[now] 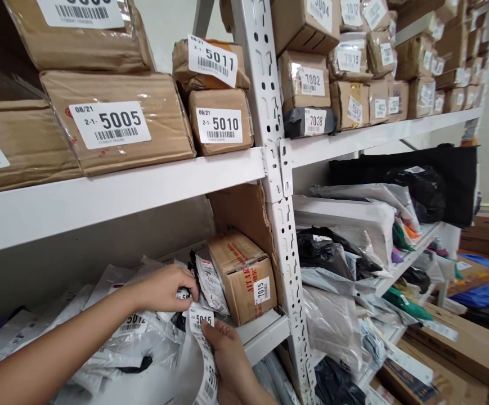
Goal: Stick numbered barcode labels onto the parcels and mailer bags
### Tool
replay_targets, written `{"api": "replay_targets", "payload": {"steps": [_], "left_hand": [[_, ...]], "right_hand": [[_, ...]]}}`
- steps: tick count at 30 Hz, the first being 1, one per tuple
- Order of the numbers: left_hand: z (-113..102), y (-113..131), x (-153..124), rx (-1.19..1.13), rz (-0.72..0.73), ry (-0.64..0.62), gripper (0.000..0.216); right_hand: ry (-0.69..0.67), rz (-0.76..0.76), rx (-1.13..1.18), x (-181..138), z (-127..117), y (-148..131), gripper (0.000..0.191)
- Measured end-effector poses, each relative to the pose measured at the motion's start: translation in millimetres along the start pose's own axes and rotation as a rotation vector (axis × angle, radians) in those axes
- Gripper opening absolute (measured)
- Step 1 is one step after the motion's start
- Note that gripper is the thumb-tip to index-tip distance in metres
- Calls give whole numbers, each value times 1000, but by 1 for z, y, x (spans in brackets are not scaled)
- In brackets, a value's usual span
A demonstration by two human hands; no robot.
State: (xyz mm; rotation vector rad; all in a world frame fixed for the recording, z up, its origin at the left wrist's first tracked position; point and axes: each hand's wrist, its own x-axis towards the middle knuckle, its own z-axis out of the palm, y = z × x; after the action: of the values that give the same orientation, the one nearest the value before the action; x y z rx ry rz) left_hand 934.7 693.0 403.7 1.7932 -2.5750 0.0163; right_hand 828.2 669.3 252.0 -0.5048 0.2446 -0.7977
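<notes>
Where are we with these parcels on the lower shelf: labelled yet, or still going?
Upper-shelf boxes such as 5005 and 5010 already carry numbered labels, as does box 7015. In hand: the right hand holds the 5015 label while the left hand grips a poly mailer. Whether other mailers lack labels cannot be told.

Upper shelf (143, 188): taped brown parcels, labels 5005 (115, 121), 5010 (220, 121), 5011 (210, 62). Lower shelf: cardboard box (244, 275) labelled 7015. Right bay: grey, black poly bags (354, 236), labels too blurred.
</notes>
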Motion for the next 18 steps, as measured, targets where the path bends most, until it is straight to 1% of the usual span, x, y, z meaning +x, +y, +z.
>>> {"api": "replay_targets", "payload": {"steps": [3, 6, 8, 10, 13, 16, 18], "left_hand": [[-1, 5, 0, 17, 24, -25, 27], [-3, 8, 2, 21, -5, -48, 28], [-5, 8, 4, 23, -47, -69, 26], [-6, 7, 6, 26, -99, -89, 23], [-6, 6, 8, 21, -169, -112, 25], [-2, 7, 10, -2, -231, -118, 23], [1, 9, 11, -10, -290, -102, 23]], "right_hand": [[57, 21, 4, 9, -7, 8, 37], [78, 29, -12, 17, -7, 12, 34], [95, 17, -22, 20, -4, 11, 37], [62, 14, -43, 21, 1, 7, 41], [16, 3, -80, 21, 8, 2, 45], [62, -14, -92, 23, 10, 0, 50], [72, -17, -109, 25, 9, 0, 49]]}}
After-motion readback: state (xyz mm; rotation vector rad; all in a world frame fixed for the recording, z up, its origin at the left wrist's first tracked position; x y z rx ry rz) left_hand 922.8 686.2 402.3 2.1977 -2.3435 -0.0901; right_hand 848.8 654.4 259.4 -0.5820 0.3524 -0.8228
